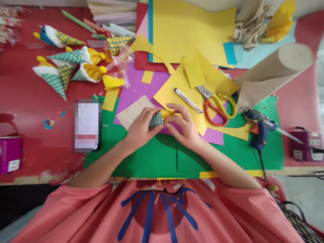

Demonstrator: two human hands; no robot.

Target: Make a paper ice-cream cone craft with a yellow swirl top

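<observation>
Both hands pinching a little paper cone, mid-build

The left hand (pixel 140 130) wraps around the checked cone (pixel 156 119) while the right hand (pixel 183 126) pinches its yellow filling (pixel 167 113), fingers curled tight, right over the green sheet (pixel 152 155) at the counter's near edge. Looks to me like this one's about halfway: cone's rolled and the yellow bit is tucked in, but it lacks the white frill you can see on the finished cones (pixel 68 65) piled up at far left. The glue gun (pixel 259 126), scissors (pixel 217 104) and marker (pixel 187 100) all lie untouched off to the right, with yellow paper (pixel 192 30) and a brown roll (pixel 275 69) further back. So I'd guess gluing and trimming are still left.
</observation>
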